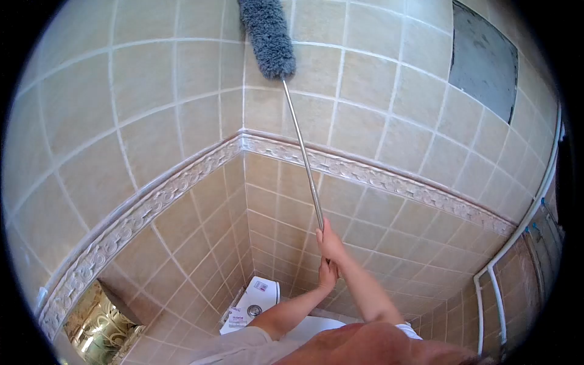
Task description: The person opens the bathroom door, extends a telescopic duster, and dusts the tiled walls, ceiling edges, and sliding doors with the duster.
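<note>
A fluffy grey duster head (267,39) is raised against the tiled wall near the corner, partly cut off by the top of the view. From its lower end a thin metal duster pole (302,143) slopes down to my hands. My right hand (330,241) is closed round the pole. Just below it, my left hand (328,275) is wrapped round the lower part of the handle. The very end of the handle is hidden by my hands.
Beige tiled walls (146,134) meet at a corner, with a raised decorative border (365,170). A white toilet cistern (267,293) stands below. An opening (100,325) lies low left, a grey panel (483,58) upper right, and white pipes (496,298) at right.
</note>
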`<state>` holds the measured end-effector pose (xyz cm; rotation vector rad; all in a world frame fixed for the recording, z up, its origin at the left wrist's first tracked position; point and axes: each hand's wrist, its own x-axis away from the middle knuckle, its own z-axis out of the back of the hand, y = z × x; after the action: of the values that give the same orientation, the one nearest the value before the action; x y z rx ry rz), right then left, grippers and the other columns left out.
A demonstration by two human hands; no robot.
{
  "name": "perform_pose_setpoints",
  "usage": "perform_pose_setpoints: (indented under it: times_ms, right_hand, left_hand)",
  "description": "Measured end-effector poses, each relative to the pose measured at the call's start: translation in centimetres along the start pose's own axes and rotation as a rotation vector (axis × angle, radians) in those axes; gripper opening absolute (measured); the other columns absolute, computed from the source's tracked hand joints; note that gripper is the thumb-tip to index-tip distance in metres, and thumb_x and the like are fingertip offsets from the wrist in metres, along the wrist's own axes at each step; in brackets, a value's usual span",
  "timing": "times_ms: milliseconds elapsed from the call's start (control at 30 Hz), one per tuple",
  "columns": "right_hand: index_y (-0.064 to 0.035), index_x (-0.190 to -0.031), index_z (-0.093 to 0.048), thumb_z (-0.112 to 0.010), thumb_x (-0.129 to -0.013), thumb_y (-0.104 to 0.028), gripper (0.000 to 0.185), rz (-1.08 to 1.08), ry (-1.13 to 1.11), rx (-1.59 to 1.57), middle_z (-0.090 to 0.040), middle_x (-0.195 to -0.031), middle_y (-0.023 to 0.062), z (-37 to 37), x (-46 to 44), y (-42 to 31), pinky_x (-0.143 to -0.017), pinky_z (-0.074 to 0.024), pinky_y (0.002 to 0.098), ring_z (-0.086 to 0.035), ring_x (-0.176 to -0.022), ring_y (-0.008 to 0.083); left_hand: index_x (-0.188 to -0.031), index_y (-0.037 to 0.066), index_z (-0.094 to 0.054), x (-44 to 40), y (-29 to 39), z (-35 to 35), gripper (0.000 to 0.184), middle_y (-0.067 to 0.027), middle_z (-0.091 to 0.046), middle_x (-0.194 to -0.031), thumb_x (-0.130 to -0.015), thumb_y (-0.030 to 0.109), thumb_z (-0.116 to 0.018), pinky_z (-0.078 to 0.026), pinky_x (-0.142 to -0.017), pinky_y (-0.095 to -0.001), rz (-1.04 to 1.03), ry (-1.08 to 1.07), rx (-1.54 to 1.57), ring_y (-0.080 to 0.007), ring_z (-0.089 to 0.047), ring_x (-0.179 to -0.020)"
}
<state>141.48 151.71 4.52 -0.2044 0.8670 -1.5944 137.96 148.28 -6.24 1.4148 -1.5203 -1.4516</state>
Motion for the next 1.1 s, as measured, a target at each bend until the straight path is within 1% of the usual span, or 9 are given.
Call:
perform_pose_setpoints:
  times_ms: [233,333,400,500,567,667,900,1033,1100]
  right_hand:
    - [-0.0055,-0.124,-0.036,-0.045,-0.088,-0.023,0.041,-0.086,0.175,-0.13,-0.057,-0.09,0.0233,3.6,4.5,4.8,-0.075,-0.0434,0.0436,-0.056,-0.084,0.0392]
    - [-0.0051,-0.12,-0.041,-0.045,-0.088,-0.024,0.037,-0.157,0.237,-0.219,-0.057,-0.083,0.0172,6.1,6.6,6.3,-0.071,-0.044,0.039,-0.056,-0.078,0.0304]
    - [-0.0042,-0.114,-0.043,-0.045,-0.089,-0.023,0.031,-0.161,0.322,-0.275,-0.053,-0.073,0.0107,7.1,8.3,8.2,-0.063,-0.0438,0.0354,-0.053,-0.068,0.0229]
    - [-0.004,-0.107,-0.045,-0.045,-0.089,-0.022,0.025,-0.24,0.376,-0.363,-0.05,-0.066,0.0047,9.1,11.1,9.0,-0.053,-0.0408,0.0297,-0.048,-0.058,0.0157]
    - [-0.0047,-0.105,-0.046,-0.046,-0.089,-0.022,0.024,-0.263,0.411,-0.469,-0.049,-0.065,0.0026,9.8,12.4,9.8,-0.05,-0.0385,0.0276,-0.046,-0.055,0.0132]
    - [-0.0059,-0.099,-0.048,-0.048,-0.089,-0.023,0.02,-0.269,0.478,-0.661,-0.047,-0.063,-0.0006,10.3,13.9,11.2,-0.045,-0.0346,0.0238,-0.042,-0.051,0.009]
    - [-0.0059,-0.086,-0.054,-0.048,-0.088,-0.02,0.016,-0.289,0.36,-0.797,-0.045,-0.06,-0.0027,11.6,15.8,8.5,-0.043,-0.0321,0.0201,-0.041,-0.05,0.0049]
    - [-0.0057,-0.095,-0.056,-0.045,-0.09,-0.022,0.02,-0.243,0.247,-0.959,-0.044,-0.059,-0.0032,10.1,15.4,5.1,-0.041,-0.0305,0.0191,-0.038,-0.047,0.0044]
    - [-0.0056,-0.096,-0.056,-0.044,-0.09,-0.022,0.021,-0.234,0.201,-0.98,-0.044,-0.059,-0.0032,9.1,15.2,1.8,-0.041,-0.0304,0.0191,-0.037,-0.046,0.0043]
  left_hand:
    - [-0.109,0.004,-0.038,2.1,-7.4,-6.1,0.037,-0.014,-0.057,-0.068,-0.092,0.036,-0.039,-0.043,-0.046,-0.0342,0.076,-0.213,-0.087,-0.0223,-0.057,-0.052]
    - [-0.113,0.005,-0.037,3.8,-8.4,-9.3,0.042,-0.0187,-0.059,-0.077,-0.091,0.041,-0.038,-0.044,-0.052,-0.041,-0.061,-0.17,0.066,-0.0319,-0.059,-0.061]
    - [-0.115,0.006,-0.036,5.6,-8.3,-10.9,0.047,-0.0215,-0.058,-0.087,-0.09,0.045,-0.039,-0.044,-0.062,-0.0463,-0.247,-0.194,-0.18,-0.0373,-0.058,-0.072]
    - [-0.116,0.006,-0.035,7.3,-10.0,-12.7,0.044,-0.0225,-0.056,-0.098,-0.089,0.041,-0.041,-0.043,-0.069,-0.0474,0.033,-0.399,-0.301,-0.038,-0.057,-0.082]
    - [-0.114,0.006,-0.035,9.2,-2.4,-12.4,0.041,-0.0234,-0.055,-0.1,-0.088,0.037,-0.042,-0.043,-0.069,-0.0479,0.109,-0.416,-0.066,-0.0384,-0.056,-0.084]
    - [-0.113,0.004,-0.034,9.8,-8.1,-14.3,0.038,-0.0243,-0.054,-0.103,-0.088,0.031,-0.043,-0.043,-0.073,-0.0471,0.207,-0.469,0.058,-0.0385,-0.056,-0.089]
    - [-0.115,0.0,-0.034,12.3,-2.2,-10.7,0.035,-0.0228,-0.055,-0.102,-0.088,0.019,-0.043,-0.043,-0.075,-0.0438,-0.08,-0.562,-0.324,-0.0381,-0.055,-0.091]
    - [-0.115,0.001,-0.036,12.3,-3.7,-6.9,0.034,-0.0189,-0.055,-0.101,-0.088,0.018,-0.044,-0.046,-0.069,-0.0401,-0.104,-0.405,-0.319,-0.0318,-0.059,-0.085]
    - [-0.118,0.002,-0.037,11.5,-2.4,-4.1,0.037,-0.0137,-0.056,-0.096,-0.089,0.022,-0.046,-0.047,-0.065,-0.0336,0.076,-0.495,-0.245,-0.0233,-0.059,-0.08]
